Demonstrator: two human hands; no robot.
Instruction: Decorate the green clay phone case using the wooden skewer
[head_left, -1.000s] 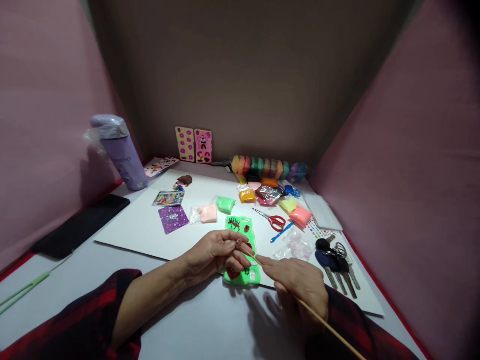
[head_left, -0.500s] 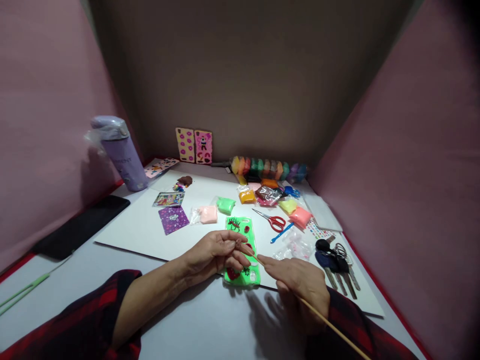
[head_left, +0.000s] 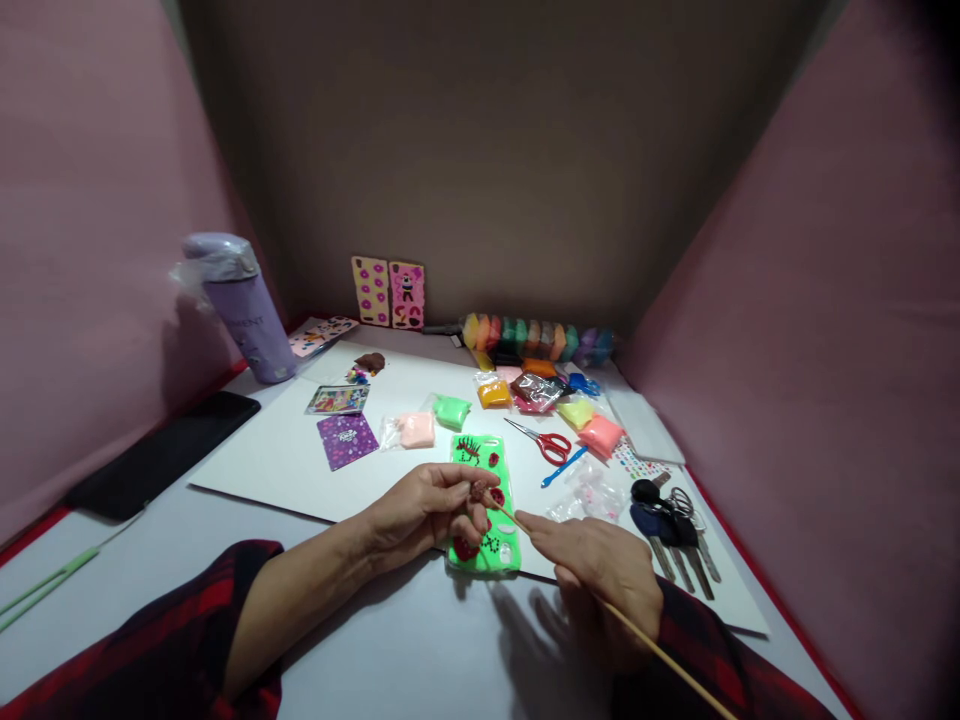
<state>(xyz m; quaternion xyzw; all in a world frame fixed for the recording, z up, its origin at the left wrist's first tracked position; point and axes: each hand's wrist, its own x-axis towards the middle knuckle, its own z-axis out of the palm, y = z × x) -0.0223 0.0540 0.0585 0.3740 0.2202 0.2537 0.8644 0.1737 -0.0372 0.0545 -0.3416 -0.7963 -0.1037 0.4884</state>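
My left hand (head_left: 431,502) pinches a small brown lump (head_left: 478,490), which looks like modelling clay, between thumb and fingers. A thin wooden stick (head_left: 652,645) lies in my right hand (head_left: 604,560), with its pointed end touching the lump. Below both hands is a bright green phone case (head_left: 484,450) decorated with red shapes, black dots and a dark many-legged figure. My left fingers hide part of it. Bagged green clay (head_left: 451,411) and pale pink clay (head_left: 417,429) lie just beyond.
Red-handled scissors (head_left: 553,447), a blue tool (head_left: 564,467) and a key bunch (head_left: 675,530) lie to the right. Clay packets (head_left: 536,385) cluster at the back. A purple bottle (head_left: 251,315) and a black phone-like slab (head_left: 165,450) stand and lie left.
My left fingers have shifted and lowered slightly, so the brown lump and more of the green case show. The stick's tip now meets the lump; my right hand has barely moved.
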